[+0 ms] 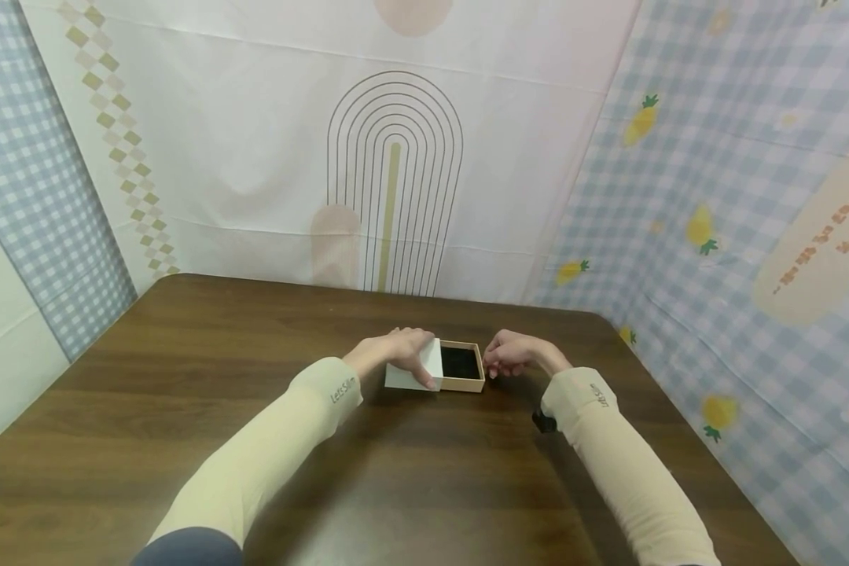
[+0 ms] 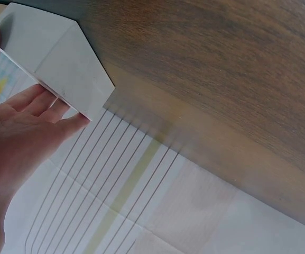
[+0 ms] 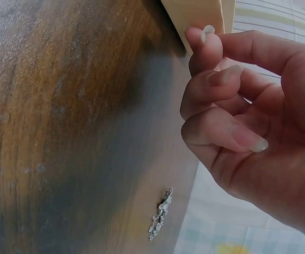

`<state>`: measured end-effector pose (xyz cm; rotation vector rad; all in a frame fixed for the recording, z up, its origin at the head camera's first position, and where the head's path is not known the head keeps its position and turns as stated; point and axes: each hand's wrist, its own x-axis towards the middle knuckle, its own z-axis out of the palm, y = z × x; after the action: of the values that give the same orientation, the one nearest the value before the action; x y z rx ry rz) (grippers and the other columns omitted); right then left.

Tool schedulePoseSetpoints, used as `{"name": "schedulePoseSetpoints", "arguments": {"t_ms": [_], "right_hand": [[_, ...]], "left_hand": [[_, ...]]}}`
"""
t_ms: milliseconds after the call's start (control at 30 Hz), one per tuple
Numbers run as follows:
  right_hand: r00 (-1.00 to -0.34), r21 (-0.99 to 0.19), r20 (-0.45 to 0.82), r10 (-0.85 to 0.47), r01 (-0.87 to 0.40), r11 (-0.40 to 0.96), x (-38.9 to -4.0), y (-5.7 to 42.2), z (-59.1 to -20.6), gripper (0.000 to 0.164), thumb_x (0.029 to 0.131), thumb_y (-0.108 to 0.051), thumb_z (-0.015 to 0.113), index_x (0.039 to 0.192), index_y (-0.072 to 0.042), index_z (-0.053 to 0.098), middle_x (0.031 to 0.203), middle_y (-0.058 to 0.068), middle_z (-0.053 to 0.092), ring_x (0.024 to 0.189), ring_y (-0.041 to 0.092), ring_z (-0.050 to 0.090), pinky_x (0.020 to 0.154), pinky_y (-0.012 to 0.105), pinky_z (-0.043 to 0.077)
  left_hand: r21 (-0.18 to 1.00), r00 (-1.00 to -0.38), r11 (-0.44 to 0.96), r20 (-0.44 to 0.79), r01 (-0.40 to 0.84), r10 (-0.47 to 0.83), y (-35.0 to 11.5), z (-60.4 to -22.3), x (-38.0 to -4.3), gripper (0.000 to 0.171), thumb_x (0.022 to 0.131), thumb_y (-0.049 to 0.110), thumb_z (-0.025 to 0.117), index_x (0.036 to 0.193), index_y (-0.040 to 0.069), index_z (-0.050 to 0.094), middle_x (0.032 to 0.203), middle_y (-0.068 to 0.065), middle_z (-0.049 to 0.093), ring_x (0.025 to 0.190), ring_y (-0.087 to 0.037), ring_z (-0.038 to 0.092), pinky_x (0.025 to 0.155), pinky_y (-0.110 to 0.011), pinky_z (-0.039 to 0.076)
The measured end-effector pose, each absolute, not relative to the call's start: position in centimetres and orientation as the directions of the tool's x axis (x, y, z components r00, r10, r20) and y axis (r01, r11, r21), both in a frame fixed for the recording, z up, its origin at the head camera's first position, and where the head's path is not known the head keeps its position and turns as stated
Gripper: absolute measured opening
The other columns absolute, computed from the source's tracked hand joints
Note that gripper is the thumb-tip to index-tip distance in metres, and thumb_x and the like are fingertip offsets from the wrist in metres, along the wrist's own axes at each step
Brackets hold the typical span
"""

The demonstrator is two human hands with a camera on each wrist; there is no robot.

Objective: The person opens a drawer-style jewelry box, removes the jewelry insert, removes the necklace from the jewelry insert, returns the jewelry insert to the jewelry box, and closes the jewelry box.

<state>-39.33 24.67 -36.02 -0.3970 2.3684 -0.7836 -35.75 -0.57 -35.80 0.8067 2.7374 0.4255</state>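
Observation:
A white box sleeve [image 1: 412, 378] lies on the table with a tan drawer [image 1: 463, 385] partly out of its right end. Black lining [image 1: 460, 362] shows inside the drawer. My left hand [image 1: 405, 350] grips the sleeve from above, thumb on the near side; in the left wrist view its fingers reach along the sleeve's far edge. At the drawer's right end is my right hand [image 1: 511, 353], its thumb and index fingertips together at the end wall and the other fingers curled toward the palm. A silvery, rough-textured strip [image 3: 160, 214] lies on the table near the right hand.
The brown wooden table [image 1: 396, 472] ends at a hanging white cloth [image 1: 255, 157] with arch lines. Checked cloth with pineapples [image 1: 750, 236] hangs along the right side, and blue checked cloth [image 1: 42, 157] hangs at the left.

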Motion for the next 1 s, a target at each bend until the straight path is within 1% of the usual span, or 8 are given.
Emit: {"name": "schedulePoseSetpoints", "arguments": {"t_ms": [167,367,600,900,1000], "right_hand": [[-0.772,-0.620,-0.445,-0.453,-0.099,0.778,-39.3,24.3,-36.0,0.025,0.093,-0.010,0.049,0.084,-0.001,0.071,0.062,0.000,0.062,0.045,0.008,0.041,0.041,0.021,0.028],[-0.765,-0.623,-0.445,-0.466,-0.110,0.775,-39.4,23.3,-36.1,0.025,0.093,-0.011,0.051,0.080,-0.001,0.070,0.062,0.001,0.062,0.045,0.007,0.041,0.040,0.020,0.029],[-0.765,-0.609,-0.449,-0.462,-0.117,0.785,-39.5,22.5,-36.0,0.024,0.093,-0.012,0.052,0.083,-0.002,0.071,0.063,0.002,0.063,0.046,0.007,0.041,0.041,0.019,0.029],[-0.774,-0.593,-0.454,-0.442,-0.107,0.798,-39.5,21.6,-36.0,0.024,0.093,-0.013,0.053,0.083,-0.003,0.072,0.062,0.001,0.062,0.045,0.007,0.041,0.040,0.019,0.029],[-0.777,-0.589,-0.450,-0.440,-0.112,0.800,-39.4,21.4,-36.1,0.024,0.093,-0.013,0.052,0.083,-0.004,0.072,0.061,0.001,0.062,0.045,0.007,0.041,0.041,0.019,0.030]], "left_hand": [[0.345,-0.813,0.804,-0.161,0.484,0.559,-0.6,-35.8,-35.8,0.079,0.072,0.039,0.084,0.134,0.006,0.048,0.113,-0.009,0.060,0.105,-0.025,0.055,0.111,-0.048,0.036],[0.347,-0.813,0.803,-0.159,0.485,0.560,-0.6,-35.8,-35.8,0.083,0.072,0.039,0.083,0.137,0.005,0.045,0.115,-0.010,0.060,0.108,-0.026,0.054,0.115,-0.050,0.032],[0.347,-0.813,0.801,-0.156,0.487,0.562,-0.6,-35.8,-35.7,0.083,0.072,0.039,0.083,0.137,0.005,0.045,0.115,-0.011,0.060,0.108,-0.026,0.055,0.113,-0.050,0.034],[0.347,-0.818,0.808,-0.163,0.476,0.552,-0.5,-35.8,-35.7,0.080,0.071,0.040,0.083,0.134,0.006,0.048,0.113,-0.010,0.060,0.106,-0.025,0.055,0.111,-0.049,0.036],[0.347,-0.819,0.809,-0.164,0.475,0.551,-0.5,-35.8,-35.7,0.081,0.071,0.041,0.084,0.134,0.006,0.047,0.113,-0.009,0.061,0.106,-0.025,0.056,0.112,-0.049,0.035]]}}
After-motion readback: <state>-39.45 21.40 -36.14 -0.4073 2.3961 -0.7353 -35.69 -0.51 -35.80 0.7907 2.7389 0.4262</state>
